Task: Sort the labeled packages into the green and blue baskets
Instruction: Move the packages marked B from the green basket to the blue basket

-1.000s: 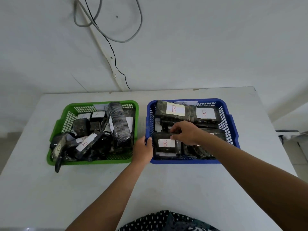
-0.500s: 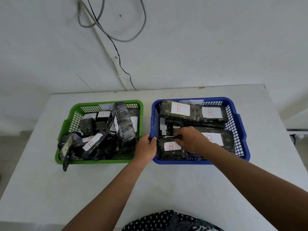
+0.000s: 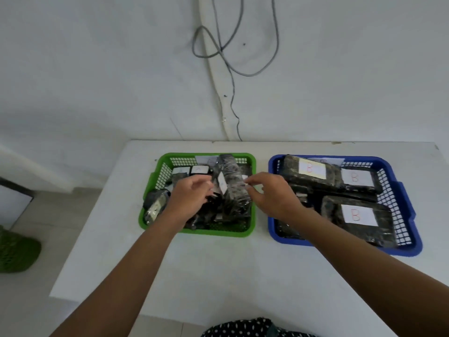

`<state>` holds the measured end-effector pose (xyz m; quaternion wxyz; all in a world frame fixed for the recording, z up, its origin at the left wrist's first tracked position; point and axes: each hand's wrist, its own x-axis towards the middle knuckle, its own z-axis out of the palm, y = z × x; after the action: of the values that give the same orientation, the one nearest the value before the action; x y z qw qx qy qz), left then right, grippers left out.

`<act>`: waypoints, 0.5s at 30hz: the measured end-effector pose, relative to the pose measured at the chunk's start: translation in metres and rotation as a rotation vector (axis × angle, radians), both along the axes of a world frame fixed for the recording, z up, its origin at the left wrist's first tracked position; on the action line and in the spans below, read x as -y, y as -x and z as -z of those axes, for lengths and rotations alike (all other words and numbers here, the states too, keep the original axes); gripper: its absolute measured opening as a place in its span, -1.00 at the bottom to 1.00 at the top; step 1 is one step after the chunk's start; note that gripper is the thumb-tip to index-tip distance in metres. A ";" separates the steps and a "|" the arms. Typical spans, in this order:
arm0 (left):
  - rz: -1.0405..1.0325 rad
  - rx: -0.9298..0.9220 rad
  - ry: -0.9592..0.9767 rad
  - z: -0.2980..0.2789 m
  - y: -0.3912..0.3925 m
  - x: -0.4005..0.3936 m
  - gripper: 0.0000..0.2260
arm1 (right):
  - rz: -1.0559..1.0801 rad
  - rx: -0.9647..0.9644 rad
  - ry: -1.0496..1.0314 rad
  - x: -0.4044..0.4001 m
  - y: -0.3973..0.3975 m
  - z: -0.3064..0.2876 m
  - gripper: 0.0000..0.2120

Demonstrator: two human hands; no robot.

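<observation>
The green basket [image 3: 196, 231] sits left on the white table [image 3: 218, 276], filled with several dark wrapped packages, some with white "A" labels [image 3: 199, 169]. A long wrapped package [image 3: 234, 193] stands tilted in its middle. My left hand [image 3: 189, 198] grips its left side with curled fingers. My right hand [image 3: 272, 195] pinches its right edge near a white label. The blue basket [image 3: 340, 249] to the right holds flat dark packages labeled "B" [image 3: 356, 216], [image 3: 311, 167]. My right forearm crosses the blue basket's front left corner.
Grey cables [image 3: 230, 57] hang down the wall behind the table. A green object [image 3: 17, 251] lies on the floor at the left, beside a dark-framed white panel [image 3: 12, 203]. The table's left edge runs close to the green basket.
My right hand left the B package in the blue basket and crossed to the green basket. My left hand let go of the blue basket's rim and moved into the green basket. The view shifted.
</observation>
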<state>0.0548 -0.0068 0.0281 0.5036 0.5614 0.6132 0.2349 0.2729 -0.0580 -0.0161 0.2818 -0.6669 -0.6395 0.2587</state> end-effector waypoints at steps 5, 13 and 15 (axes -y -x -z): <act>-0.051 -0.273 -0.203 0.008 0.078 -0.021 -0.82 | -0.089 0.021 -0.019 -0.040 0.083 -0.012 -0.76; 0.125 -0.450 -0.292 0.042 0.137 -0.078 -0.68 | -0.001 0.062 0.183 -0.107 0.171 0.004 -0.58; 0.210 -0.494 -0.334 0.051 0.143 -0.094 -0.64 | 0.031 0.125 0.246 -0.121 0.182 0.015 -0.48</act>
<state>-0.0886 0.0876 -0.0231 0.2618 0.7365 0.6087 0.1356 0.0911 0.0625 -0.0309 0.1614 -0.7209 -0.6089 0.2889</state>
